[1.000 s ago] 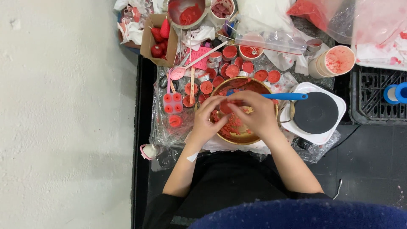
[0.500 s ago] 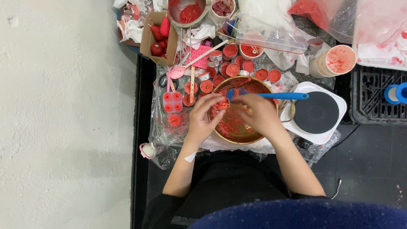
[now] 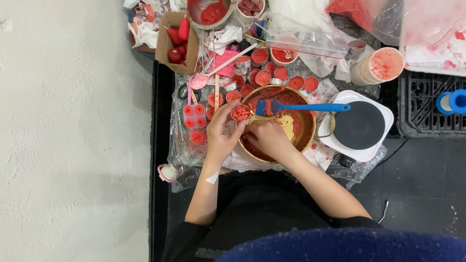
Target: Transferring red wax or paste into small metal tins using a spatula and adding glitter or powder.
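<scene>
At frame centre, the left hand point(image 3: 224, 133) fingers grip one small cup point(image 3: 241, 113) of red wax over the one bowl point(image 3: 301, 127); right hand point(image 3: 268, 138) fingers curl closed beside it. One blue spatula point(image 3: 301, 107) lies across the bowl.

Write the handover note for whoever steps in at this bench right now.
Left hand: holds a small cup heaped with red wax over the bowl's rim.
Right hand: over the bowl, fingers at the cup; what it grips is hidden.
Blue spatula lies across the bowl, handle toward the hot plate.
Done: a number of filled cups stand beyond the bowl; a red tray is filled too.
Left: red wax coats the bowl's inside; the held cup is not yet set down.
</scene>
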